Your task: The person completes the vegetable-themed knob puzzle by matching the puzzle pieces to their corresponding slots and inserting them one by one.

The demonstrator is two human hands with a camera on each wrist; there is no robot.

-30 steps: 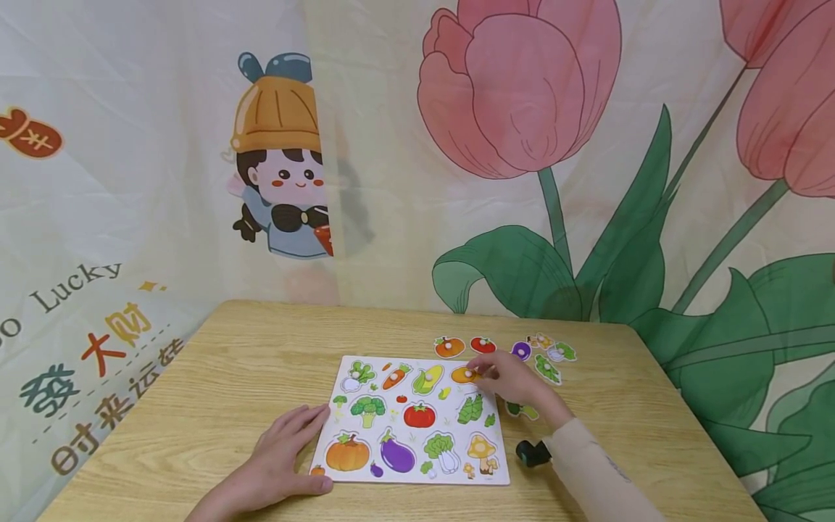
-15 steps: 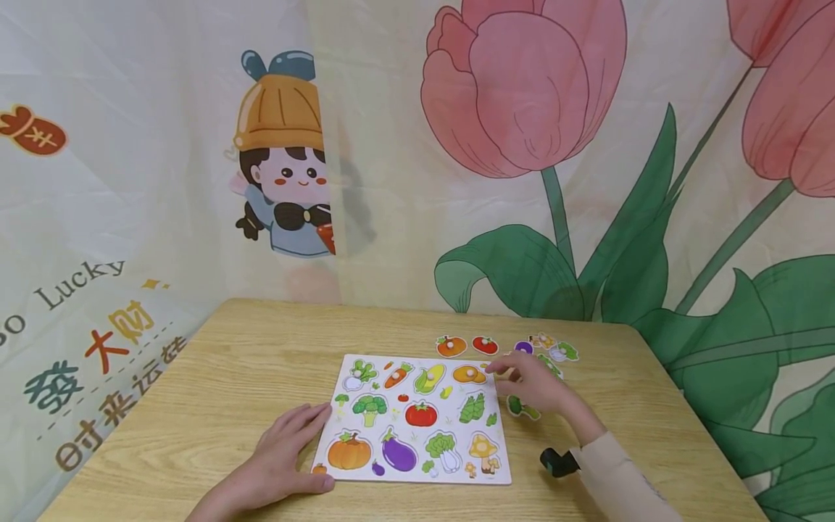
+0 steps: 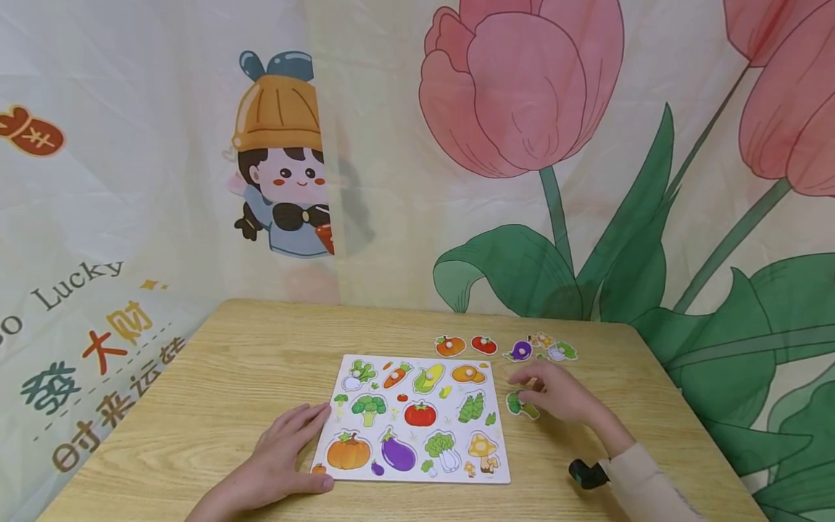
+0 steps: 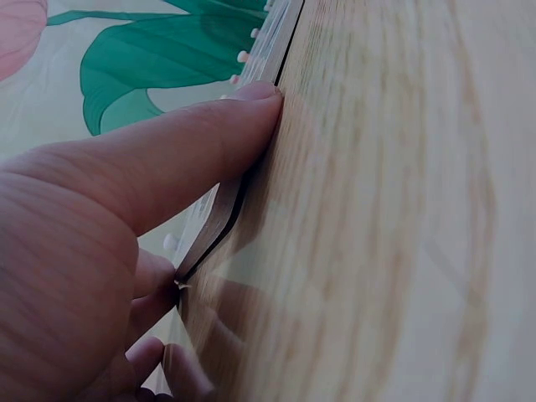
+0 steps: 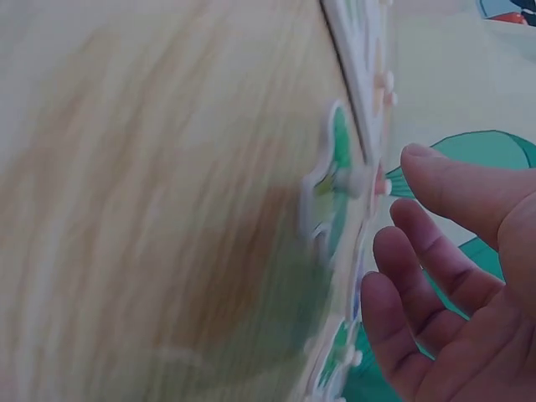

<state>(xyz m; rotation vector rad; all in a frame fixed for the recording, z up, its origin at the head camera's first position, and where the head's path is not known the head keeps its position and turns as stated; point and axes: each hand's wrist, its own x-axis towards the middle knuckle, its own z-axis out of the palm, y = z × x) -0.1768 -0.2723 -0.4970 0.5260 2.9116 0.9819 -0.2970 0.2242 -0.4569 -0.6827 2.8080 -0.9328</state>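
A white vegetable puzzle board lies flat on the wooden table. My left hand rests at its left side, fingers and thumb touching the edge; in the left wrist view the thumb lies along the rim. Radish, carrot, corn and potato pieces with knobs sit in the board's top row. My right hand, fingers loosely bent and holding nothing, hovers right of the board by the loose broccoli piece. The right wrist view shows a gap between its thumb and the broccoli piece's knob.
Behind the board lie loose pumpkin, tomato, eggplant, mushroom and bok choy pieces. A green piece is mostly hidden behind my right hand. A printed curtain hangs behind the table.
My right hand has let go of the potato piece, now lying in the board's top right recess, and has moved right toward the broccoli piece. The left hand has stayed in place.
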